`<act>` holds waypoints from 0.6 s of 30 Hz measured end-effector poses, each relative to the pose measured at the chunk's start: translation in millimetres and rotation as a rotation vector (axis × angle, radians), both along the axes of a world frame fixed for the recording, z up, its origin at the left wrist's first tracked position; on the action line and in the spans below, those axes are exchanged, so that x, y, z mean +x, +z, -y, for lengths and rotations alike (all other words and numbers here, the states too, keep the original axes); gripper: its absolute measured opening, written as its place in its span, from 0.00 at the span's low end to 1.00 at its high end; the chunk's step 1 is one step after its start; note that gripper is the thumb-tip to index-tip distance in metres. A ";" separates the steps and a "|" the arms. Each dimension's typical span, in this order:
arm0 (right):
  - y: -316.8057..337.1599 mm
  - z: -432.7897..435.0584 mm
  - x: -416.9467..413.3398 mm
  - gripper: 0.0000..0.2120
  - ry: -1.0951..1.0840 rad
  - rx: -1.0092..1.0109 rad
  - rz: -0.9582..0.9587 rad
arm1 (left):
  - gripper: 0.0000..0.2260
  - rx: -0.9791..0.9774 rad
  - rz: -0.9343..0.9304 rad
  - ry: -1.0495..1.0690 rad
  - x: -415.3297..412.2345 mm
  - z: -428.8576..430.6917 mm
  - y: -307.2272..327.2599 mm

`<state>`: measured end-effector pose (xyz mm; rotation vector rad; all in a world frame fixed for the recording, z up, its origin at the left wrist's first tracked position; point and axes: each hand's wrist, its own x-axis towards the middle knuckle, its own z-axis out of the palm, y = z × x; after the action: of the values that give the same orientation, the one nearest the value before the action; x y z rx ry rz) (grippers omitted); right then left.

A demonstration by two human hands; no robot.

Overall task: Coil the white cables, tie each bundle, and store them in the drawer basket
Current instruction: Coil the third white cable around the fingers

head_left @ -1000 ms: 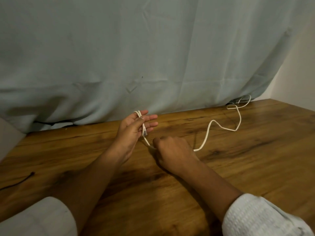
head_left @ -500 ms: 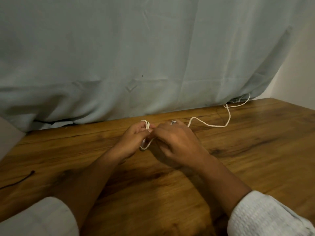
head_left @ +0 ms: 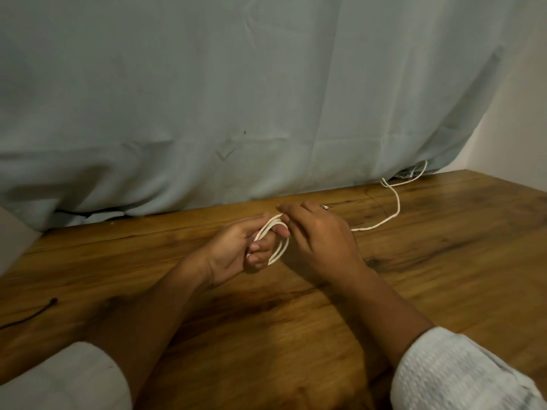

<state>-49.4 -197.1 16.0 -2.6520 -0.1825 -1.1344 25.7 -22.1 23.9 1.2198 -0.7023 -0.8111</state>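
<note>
In the head view, our left hand grips a few loops of cable wound round its fingers. Our right hand lies just right of the left hand, over the cable; we cannot tell whether it pinches. The cable's tail runs far right of the left hand, to the curtain.

Cable end behind curtain

We saw a white cable, a brown wood-grained surface, a pale grey-green curtain and a white waffle-patterned sleeve.
</note>
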 end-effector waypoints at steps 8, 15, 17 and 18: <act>-5.9 9.0 3.7 0.16 -0.039 0.016 0.004 | 0.10 -0.092 -0.123 0.019 -4.0 2.4 1.9; -10.6 0.0 3.1 0.24 -0.132 -0.072 -0.273 | 0.10 -0.372 -0.347 0.081 7.9 0.5 7.4; -10.7 -6.9 2.8 0.26 -0.166 -0.131 -0.370 | 0.12 -0.438 -0.373 0.168 14.9 -1.8 9.3; -10.6 -10.7 2.2 0.24 -0.168 -0.164 -0.409 | 0.14 -0.458 -0.380 0.214 18.1 -3.1 10.1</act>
<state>-47.1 -186.5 5.4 -3.0230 0.0259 -0.6165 43.8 -19.0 34.0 0.6862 -0.4053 -0.6333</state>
